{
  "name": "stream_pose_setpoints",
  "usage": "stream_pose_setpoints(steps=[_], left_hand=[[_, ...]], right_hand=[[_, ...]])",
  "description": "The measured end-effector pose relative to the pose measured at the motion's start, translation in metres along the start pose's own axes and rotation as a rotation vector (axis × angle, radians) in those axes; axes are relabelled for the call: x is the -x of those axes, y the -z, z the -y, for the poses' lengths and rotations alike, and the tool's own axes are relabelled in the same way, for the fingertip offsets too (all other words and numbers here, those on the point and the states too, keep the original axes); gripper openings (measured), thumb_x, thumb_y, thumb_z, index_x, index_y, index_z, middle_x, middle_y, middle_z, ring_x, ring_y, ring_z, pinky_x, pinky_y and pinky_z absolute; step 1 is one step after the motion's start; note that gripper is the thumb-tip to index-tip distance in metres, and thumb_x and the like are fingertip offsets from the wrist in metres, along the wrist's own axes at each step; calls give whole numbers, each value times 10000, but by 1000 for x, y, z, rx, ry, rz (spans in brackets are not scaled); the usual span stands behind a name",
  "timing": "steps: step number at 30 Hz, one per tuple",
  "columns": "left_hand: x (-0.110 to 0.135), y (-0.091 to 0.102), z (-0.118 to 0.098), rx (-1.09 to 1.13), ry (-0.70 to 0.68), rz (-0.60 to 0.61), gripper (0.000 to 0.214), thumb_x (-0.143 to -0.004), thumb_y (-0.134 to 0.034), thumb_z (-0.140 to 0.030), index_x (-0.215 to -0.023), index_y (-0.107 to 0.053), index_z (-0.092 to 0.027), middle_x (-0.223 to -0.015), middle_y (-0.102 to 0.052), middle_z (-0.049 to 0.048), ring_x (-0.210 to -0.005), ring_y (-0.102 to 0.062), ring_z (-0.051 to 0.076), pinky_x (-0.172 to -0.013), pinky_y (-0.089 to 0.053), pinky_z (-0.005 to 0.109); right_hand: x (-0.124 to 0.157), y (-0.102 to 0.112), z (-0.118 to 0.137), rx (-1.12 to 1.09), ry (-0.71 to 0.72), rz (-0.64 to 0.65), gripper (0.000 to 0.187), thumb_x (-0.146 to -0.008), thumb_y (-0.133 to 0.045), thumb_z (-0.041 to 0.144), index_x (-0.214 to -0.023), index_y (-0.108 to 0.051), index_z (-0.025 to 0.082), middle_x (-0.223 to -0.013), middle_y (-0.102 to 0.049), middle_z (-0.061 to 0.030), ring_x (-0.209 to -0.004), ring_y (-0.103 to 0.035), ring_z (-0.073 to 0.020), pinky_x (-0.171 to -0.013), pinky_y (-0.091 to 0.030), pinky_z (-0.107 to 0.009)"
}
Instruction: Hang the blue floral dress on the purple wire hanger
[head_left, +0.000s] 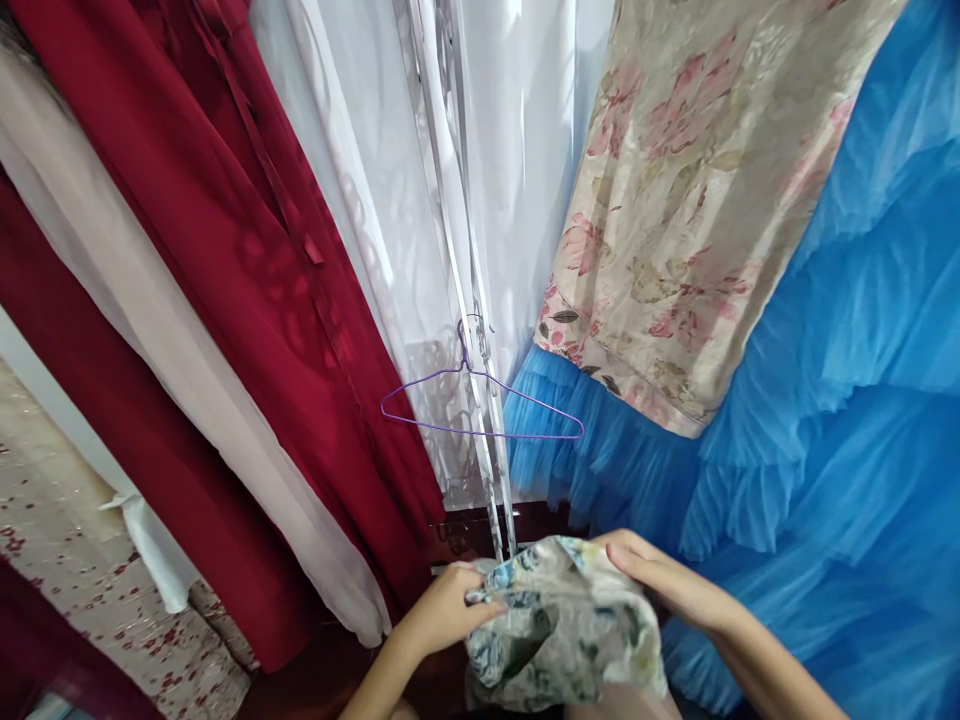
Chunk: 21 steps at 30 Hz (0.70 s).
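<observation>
A bunched piece of floral cloth (pixel 566 620), pale with blue, green and yellow print, hangs between my two hands at the bottom of the view. My left hand (pixel 450 605) pinches its upper left edge between thumb and fingers. On the upper right edge, my right hand (pixel 637 560) grips the cloth, with the thumb on top and the fingers partly behind it. Just beyond the cloth, a thin purple wire hanger (pixel 450 430) hangs bare from a slim white upright stand. The garment's exact kind does not show.
Long red garments (pixel 300 330) and a pale sheer one (pixel 225 400) hang on the left. White curtains (pixel 517 160) are behind the stand. To the right hang a beige floral garment (pixel 675 210) and a wide, ruffled blue tulle dress (pixel 847 480), close to my right arm.
</observation>
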<state>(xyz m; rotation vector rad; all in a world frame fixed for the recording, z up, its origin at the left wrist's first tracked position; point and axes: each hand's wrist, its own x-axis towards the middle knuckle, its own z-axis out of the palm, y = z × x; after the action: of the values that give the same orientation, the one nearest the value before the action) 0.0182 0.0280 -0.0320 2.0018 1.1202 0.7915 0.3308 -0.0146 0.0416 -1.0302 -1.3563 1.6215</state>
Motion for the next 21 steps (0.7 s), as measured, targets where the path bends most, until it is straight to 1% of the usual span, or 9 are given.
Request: stream_pose_setpoints(steps=[2,3,6,9,12,15,18,20,21], left_hand=[[-4,27,6,-120,-36,55,396,-800,-722,-425,-513,-572,-197,-590,-547,7,-685,-549,193,-710,-432,278],[-6,40,6,-172,-51,59,408,-841,-683,-413,-520,-559,-194,-595,-535,7,-689,-538,190,-705,-417,276],[-12,72,-6,-233,-93,-3,416,-901,-623,-396,-553,-530,-188,-605,-502,-1,-683,-510,176,-671,-376,267],[-19,89,-31,-263,-166,-62,423,-919,-605,-383,-561,-492,-188,-603,-466,-6,-701,-498,177,-679,-362,273],[-27,94,-53,-279,-205,-118,426,-931,-588,-368,-565,-462,-189,-614,-440,-8,-704,-483,173,-687,-365,280],[-28,99,-61,-276,-219,-202,426,-939,-571,-366,-570,-453,-190,-617,-421,-12,-692,-478,167,-707,-390,290],[-23,112,-52,-325,-209,-268,421,-939,-565,-378,-569,-493,-191,-611,-469,-6,-674,-502,169,-729,-426,308],[-17,124,-38,-418,-201,-320,365,-925,-582,-369,-605,-579,-192,-663,-582,8,-719,-562,180,-857,-443,350],[-15,132,-30,-474,-191,-342,327,-917,-591,-366,-639,-627,-197,-715,-640,15,-759,-595,188,-942,-423,382]], right_hand=[[-12,24,22,188,84,-67,412,-618,-840,526,-692,-669,159,-603,-575,3,-548,-431,-130,-510,-289,-252],[-20,36,32,253,126,-119,378,-599,-864,468,-681,-659,161,-583,-548,19,-531,-396,-114,-497,-249,-248],[-55,68,61,346,270,-283,344,-628,-842,398,-594,-588,169,-538,-476,47,-520,-348,-91,-501,-207,-251],[-101,86,81,352,367,-272,328,-709,-750,405,-588,-557,169,-544,-453,59,-529,-345,-81,-511,-207,-247],[-149,89,96,286,425,-251,333,-737,-680,396,-561,-500,179,-537,-413,73,-531,-319,-76,-506,-217,-230],[-186,81,107,248,390,-208,291,-728,-678,368,-584,-504,187,-549,-432,72,-535,-346,-87,-492,-259,-213],[-202,68,109,215,288,-105,233,-717,-721,357,-657,-570,189,-589,-527,52,-549,-451,-109,-497,-349,-210],[-203,60,105,192,205,-3,226,-710,-756,367,-732,-624,184,-651,-611,23,-582,-541,-137,-522,-424,-225],[-201,56,102,182,172,45,236,-713,-765,376,-773,-645,182,-695,-650,4,-613,-585,-154,-549,-464,-239]])
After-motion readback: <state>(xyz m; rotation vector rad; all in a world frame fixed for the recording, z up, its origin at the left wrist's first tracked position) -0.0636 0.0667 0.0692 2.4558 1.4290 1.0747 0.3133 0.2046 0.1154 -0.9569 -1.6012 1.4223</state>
